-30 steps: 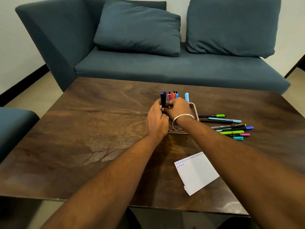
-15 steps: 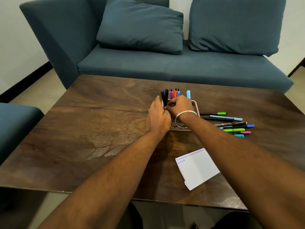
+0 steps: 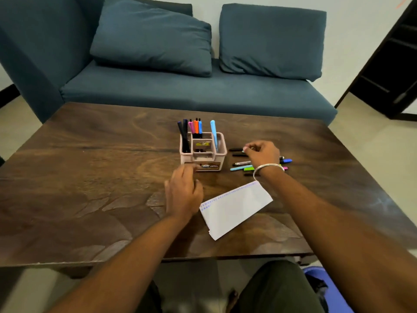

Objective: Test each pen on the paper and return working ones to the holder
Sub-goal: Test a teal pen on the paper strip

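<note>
A pink pen holder stands mid-table with several capped pens upright in its back compartments. To its right lies a loose row of pens on the wood. My right hand, with a silver bangle at the wrist, hovers over that row, and its fingertips pinch the end of a pen there. My left hand hangs loosely curled in front of the holder and holds nothing. The white paper, with small blue marks along its far edge, lies just right of my left hand.
The dark wooden table fills the view; its near edge is by my knees. A blue sofa with two cushions stands behind it. A dark shelf unit is at the far right. Something blue lies on the floor at lower right.
Both hands have left the holder. My right hand moved right onto the loose pens; my left hand drew back toward me. The dark pen now stands in the holder's left compartment.
</note>
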